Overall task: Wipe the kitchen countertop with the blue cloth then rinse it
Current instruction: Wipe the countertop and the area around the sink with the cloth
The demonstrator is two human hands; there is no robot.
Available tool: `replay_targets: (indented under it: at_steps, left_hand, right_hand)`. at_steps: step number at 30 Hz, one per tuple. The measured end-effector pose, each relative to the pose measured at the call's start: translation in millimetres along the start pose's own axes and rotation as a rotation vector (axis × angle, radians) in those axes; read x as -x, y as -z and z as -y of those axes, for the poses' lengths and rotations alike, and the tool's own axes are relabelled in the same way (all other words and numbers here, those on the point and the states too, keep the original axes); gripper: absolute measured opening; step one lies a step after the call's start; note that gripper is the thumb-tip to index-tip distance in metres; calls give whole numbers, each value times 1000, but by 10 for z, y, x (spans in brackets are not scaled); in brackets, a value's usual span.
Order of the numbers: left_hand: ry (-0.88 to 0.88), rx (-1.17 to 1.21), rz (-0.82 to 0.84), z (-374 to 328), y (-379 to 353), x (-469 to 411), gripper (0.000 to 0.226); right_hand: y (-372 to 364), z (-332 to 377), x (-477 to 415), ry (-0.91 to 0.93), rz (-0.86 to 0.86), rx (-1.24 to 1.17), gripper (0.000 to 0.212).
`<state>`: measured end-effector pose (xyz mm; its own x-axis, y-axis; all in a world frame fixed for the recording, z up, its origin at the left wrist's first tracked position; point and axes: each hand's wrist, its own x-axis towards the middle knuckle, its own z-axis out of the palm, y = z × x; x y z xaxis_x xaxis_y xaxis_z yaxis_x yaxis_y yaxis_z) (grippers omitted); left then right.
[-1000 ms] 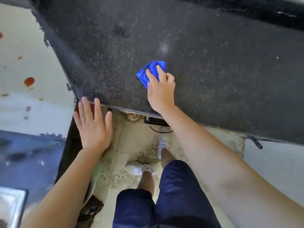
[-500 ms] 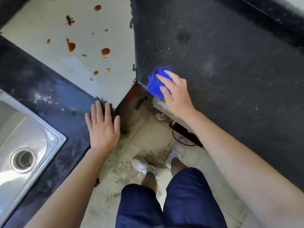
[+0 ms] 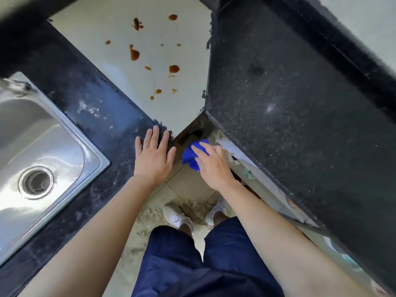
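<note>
Head view, looking down. No readable writing, brand or label anywhere. Crumpled bright blue cloth (image 3: 191, 156) bunched under the right hand (image 3: 212, 166), fingers curled over and grasping it, off the front edge of the speckled black stone countertop (image 3: 300, 125), above the gap at the inner corner. Left hand (image 3: 154, 157) flat, fingers spread and released, palm down on the dark glossy counter section (image 3: 90, 108) at its front corner, holding nothing. Brushed stainless steel sink (image 3: 32, 151) set into that section, rounded rectangular basin, round ribbed drain (image 3: 36, 182) near its middle. Pale smooth surface (image 3: 132, 82) between the two dark slabs, dotted with reddish-brown splashes (image 3: 134, 54). Below, beige floor tiles (image 3: 188, 187) dusted with gritty debris, white shoes (image 3: 177, 215), navy fabric shorts (image 3: 203, 264).
</note>
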<state>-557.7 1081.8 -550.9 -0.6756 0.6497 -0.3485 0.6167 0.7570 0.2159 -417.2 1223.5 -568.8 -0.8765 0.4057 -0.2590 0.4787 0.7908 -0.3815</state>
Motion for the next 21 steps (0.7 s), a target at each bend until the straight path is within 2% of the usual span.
replay_targets:
  at_steps: [7,13,17,19,21]
  left_hand:
    - [-93,-28,144,226,294,37,61]
    - [-52,17,78,225,604,-189,60]
    - [-9,40,2,244,695,-445,60]
    - [33,44,-23,284,701,-569,61]
    - [88,47,-17,330,711,-674,62]
  right_hand:
    - [611,-109,-20,-123,-141,-175,41]
    - [1493,-360,-636,-302,-369,-229,39]
    - [1542,-368,-1020,-345,-481,-319,42]
    - [1320,-376,-1203,-264,-334,-237,46]
    - [1056,-380,-1359,-151,-35,-34,52]
